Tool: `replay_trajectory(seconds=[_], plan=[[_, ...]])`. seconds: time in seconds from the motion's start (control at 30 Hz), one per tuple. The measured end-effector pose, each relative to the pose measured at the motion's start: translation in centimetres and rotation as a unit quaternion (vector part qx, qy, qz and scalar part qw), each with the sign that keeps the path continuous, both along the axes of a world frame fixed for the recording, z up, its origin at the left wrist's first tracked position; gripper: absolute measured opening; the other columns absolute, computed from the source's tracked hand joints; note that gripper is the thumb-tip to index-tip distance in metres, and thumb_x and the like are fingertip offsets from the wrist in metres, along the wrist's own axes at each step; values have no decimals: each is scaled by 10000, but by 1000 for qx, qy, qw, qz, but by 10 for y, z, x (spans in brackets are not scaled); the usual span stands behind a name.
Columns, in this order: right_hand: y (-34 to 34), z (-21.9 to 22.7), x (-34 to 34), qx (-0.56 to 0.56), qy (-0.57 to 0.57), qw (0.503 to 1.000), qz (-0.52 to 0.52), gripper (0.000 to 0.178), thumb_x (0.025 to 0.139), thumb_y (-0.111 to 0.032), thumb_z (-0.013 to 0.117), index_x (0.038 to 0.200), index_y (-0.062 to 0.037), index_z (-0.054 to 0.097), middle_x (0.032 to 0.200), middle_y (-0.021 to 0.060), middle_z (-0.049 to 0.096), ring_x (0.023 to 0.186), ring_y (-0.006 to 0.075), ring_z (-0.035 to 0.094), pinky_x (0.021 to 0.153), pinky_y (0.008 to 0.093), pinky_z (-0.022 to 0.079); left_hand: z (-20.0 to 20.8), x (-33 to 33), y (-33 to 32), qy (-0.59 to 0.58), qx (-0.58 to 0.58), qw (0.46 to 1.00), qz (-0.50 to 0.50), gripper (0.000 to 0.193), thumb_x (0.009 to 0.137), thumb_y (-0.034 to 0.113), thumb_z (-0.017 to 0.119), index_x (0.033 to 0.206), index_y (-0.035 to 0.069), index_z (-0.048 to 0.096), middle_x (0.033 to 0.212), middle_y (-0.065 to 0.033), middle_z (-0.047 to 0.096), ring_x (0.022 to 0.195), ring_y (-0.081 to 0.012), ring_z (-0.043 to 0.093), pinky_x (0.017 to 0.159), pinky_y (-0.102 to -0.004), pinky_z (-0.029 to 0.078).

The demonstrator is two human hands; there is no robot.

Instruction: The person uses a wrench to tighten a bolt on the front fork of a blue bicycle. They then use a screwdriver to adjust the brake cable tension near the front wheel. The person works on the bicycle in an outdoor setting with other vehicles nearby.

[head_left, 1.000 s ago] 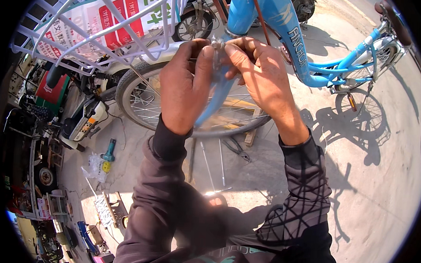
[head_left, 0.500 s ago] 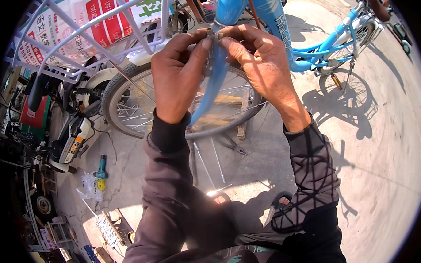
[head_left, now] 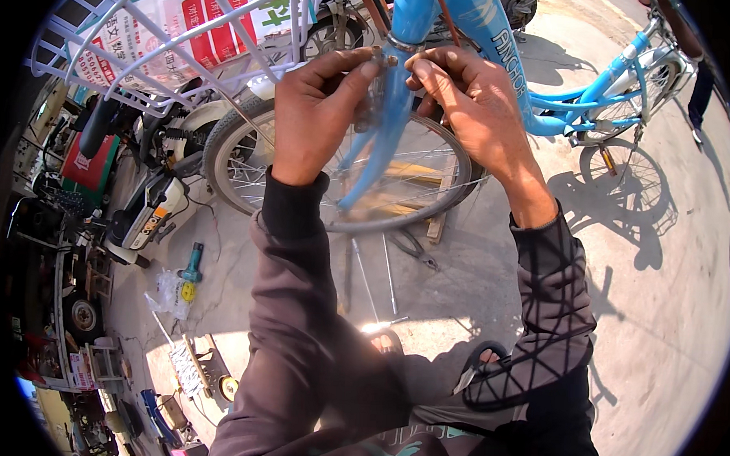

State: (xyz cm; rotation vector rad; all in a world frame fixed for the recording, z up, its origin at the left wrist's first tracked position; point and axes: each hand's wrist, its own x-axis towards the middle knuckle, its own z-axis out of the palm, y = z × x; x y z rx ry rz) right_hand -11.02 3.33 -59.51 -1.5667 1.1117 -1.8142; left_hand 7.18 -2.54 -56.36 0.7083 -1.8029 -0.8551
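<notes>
As your right hand (head_left: 478, 102) edges off your left hand (head_left: 314, 116), access opens, twelve o'clock | left fingers pinching metal fitting (head_left: 376, 94) | right nearly closed, hold unclear!

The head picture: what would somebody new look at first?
Probably the bright blue bike at the top, with the left hand pinching a small metal part by its fork and the right hand close beside it. Next, the white basket at the upper left, with a colourful sheet showing through its bars. Then the criss-cross shadow on the right sleeve, lower right.
</notes>
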Motion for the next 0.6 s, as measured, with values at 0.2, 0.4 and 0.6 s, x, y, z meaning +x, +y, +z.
replay_trajectory(seconds=[0.2,0.4,0.6], plan=[[16,2,-24,51,40,998,1,316,1001,-246,614,1163,20,667,936,99,727,706,130,681,638,256,543,10,2,1,-28,27,999,-1,325,922,195,732,1158,-28,711,914,-61,736,752,-96,672,653,-236,538],[3,-3,3,-2,25,999,20,307,999,-213,609,1186,30,623,942,146,727,702,179,702,639,288,557,8,3,-3,-21,40,999,-3,320,927,168,724,1189,-15,698,1005,-92,742,868,-138,714,679,-245,555],[-9,-2,12,-54,59,997,7,225,1005,-202,589,1085,7,604,878,162,700,739,286,687,645,381,527,12,0,1,-24,30,999,0,343,920,173,730,1184,-42,689,1009,-123,738,871,-173,726,720,-274,584]])
